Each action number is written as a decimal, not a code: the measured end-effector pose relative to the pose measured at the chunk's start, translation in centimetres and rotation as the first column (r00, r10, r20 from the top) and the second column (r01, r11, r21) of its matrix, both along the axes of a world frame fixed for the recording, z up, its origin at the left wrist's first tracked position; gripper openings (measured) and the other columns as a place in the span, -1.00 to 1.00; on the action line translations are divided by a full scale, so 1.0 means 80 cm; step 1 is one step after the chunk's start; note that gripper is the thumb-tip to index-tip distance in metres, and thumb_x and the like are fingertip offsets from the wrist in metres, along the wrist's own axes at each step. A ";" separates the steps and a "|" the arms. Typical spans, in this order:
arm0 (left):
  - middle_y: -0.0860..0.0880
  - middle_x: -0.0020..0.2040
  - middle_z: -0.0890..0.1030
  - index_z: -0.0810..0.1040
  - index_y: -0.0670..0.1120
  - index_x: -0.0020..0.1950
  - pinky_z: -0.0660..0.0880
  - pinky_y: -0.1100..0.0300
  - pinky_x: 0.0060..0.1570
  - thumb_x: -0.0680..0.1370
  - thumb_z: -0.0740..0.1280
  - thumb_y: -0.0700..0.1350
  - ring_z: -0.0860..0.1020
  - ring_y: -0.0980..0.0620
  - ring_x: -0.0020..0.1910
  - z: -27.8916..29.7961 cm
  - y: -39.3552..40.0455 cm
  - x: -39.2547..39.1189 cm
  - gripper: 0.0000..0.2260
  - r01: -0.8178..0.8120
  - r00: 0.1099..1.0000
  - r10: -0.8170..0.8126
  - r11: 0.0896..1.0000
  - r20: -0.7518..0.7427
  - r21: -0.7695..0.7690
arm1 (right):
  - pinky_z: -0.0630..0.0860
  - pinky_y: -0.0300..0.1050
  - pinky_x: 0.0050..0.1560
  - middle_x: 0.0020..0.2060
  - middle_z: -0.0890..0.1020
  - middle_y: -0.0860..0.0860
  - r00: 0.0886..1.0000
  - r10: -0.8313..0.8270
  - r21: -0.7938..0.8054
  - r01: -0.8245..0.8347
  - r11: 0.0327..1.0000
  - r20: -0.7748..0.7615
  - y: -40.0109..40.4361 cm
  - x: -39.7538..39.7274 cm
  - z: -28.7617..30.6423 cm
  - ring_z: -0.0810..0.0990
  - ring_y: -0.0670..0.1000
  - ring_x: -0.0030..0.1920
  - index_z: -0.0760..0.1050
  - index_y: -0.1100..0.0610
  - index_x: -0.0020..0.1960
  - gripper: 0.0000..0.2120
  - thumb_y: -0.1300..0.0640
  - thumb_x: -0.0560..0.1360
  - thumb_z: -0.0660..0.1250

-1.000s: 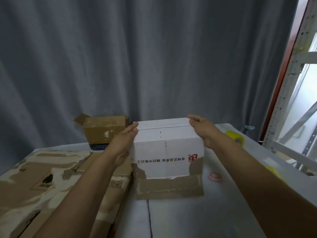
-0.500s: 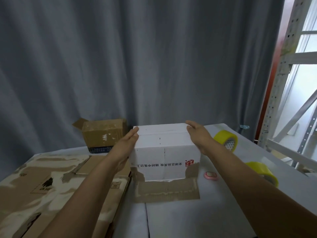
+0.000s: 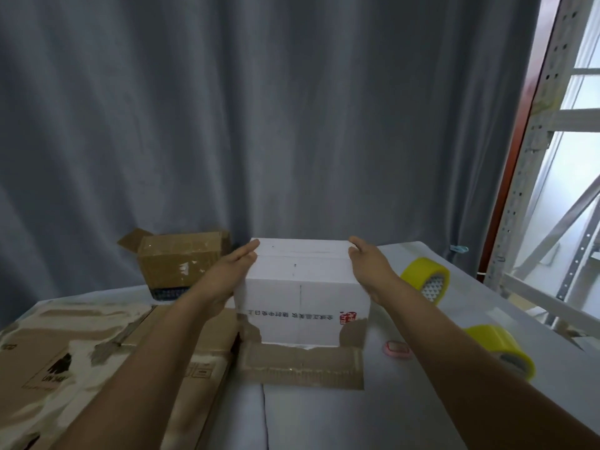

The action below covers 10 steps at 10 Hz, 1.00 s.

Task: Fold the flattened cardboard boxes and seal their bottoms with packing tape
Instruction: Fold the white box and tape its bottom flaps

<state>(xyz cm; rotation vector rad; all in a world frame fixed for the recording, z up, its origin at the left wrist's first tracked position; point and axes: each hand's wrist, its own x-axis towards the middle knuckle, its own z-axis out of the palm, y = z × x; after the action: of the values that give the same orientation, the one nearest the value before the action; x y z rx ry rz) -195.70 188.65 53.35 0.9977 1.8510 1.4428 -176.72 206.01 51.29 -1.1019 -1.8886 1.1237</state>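
A white cardboard box stands on the table, printed text upside down on its near face, with a brown flap lying flat toward me. My left hand presses flat against the box's left side, fingers straight. On the right side, my right hand lies against the box with fingers extended along the top edge. Two yellow tape rolls lie to the right: one further back, one nearer. Flattened brown boxes are stacked at the left.
A folded brown box stands at the back left before a grey curtain. A small pink object lies right of the white box. The table is covered in grey-white sheeting. A metal rack rises at the right.
The white box and both hands sit slightly further from me; the view has shifted right, bringing both tape rolls into sight. Both hands keep their places on the box's sides.
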 end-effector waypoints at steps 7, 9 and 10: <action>0.05 0.47 0.36 0.45 0.23 0.39 0.29 -0.19 0.39 0.64 0.19 0.08 0.31 -0.13 0.42 0.020 0.008 0.020 -0.69 -0.105 0.992 0.105 0.994 -0.064 -0.003 | 0.39 -0.10 0.33 0.35 0.46 0.06 0.989 0.029 -0.125 -0.048 0.991 -0.145 0.015 0.022 0.032 0.47 0.08 0.31 0.35 0.16 0.44 -0.63 0.20 0.65 0.14; 0.06 0.08 0.58 0.54 0.09 0.29 0.48 0.16 -0.08 0.64 0.22 -0.01 0.52 0.07 -0.07 0.034 -0.020 0.038 -0.75 -0.129 0.992 0.129 0.992 -0.003 0.006 | 0.44 0.08 0.21 0.35 0.39 0.32 0.984 0.067 -0.098 -0.051 0.994 0.167 -0.010 0.041 0.088 0.36 0.32 0.36 0.33 0.36 0.39 -0.63 0.23 0.64 0.05; 0.02 0.23 0.57 0.52 0.05 0.33 0.44 -0.05 0.27 0.64 0.22 0.02 0.52 -0.06 0.16 0.031 -0.037 0.045 -0.72 -0.113 0.991 0.109 0.993 -0.073 -0.041 | 0.32 0.11 0.35 0.38 0.37 0.31 0.961 0.082 -0.104 -0.057 0.993 0.262 -0.027 0.052 0.071 0.34 0.29 0.39 0.29 0.36 0.43 -0.61 0.23 0.65 0.04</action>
<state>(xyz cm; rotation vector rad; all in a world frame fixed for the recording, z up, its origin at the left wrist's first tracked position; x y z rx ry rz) -192.12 185.73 55.80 0.9481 2.0093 1.4397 -172.56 203.87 56.96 -1.3040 -2.1124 1.1630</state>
